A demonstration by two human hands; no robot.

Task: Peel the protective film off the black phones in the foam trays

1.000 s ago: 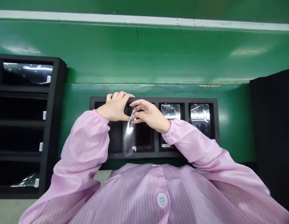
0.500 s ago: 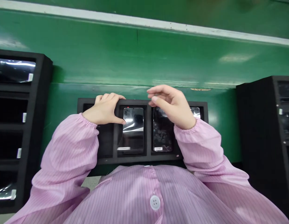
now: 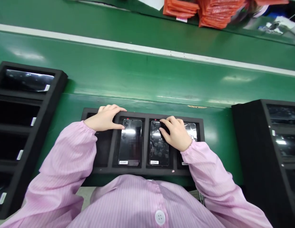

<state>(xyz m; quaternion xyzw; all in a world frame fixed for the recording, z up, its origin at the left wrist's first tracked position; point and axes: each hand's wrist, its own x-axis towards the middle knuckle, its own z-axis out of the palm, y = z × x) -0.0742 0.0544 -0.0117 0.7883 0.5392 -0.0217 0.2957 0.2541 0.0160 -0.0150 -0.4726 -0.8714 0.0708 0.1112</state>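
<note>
A black foam tray [image 3: 133, 171] lies in front of me with phone-like screens in its slots. My left hand [image 3: 103, 118] is open over its back left edge, fingers spread, thumb at the upper left side of one phone screen [image 3: 128, 148]. Bent over the top of a second phone screen [image 3: 159, 148] is my right hand [image 3: 176, 134], its thumb and forefinger apart and at the glass. A third phone screen [image 3: 191, 128] is partly hidden by that hand. White barcode labels mark the lower ends of the screens. Below my left hand is a dark slot.
To the left stands another black foam tray [image 3: 46, 107] holding labelled screens. A tall black foam stack [image 3: 247, 142] with screens is at the right. Across the green table [image 3: 138, 82] runs a white strip [image 3: 128, 47]. Orange-red packets [image 3: 219, 12] lie on the far side.
My right hand has come down from above the tray onto the top of the second phone screen. My left hand stays at the tray's edge. The view has tilted upward, showing the packets.
</note>
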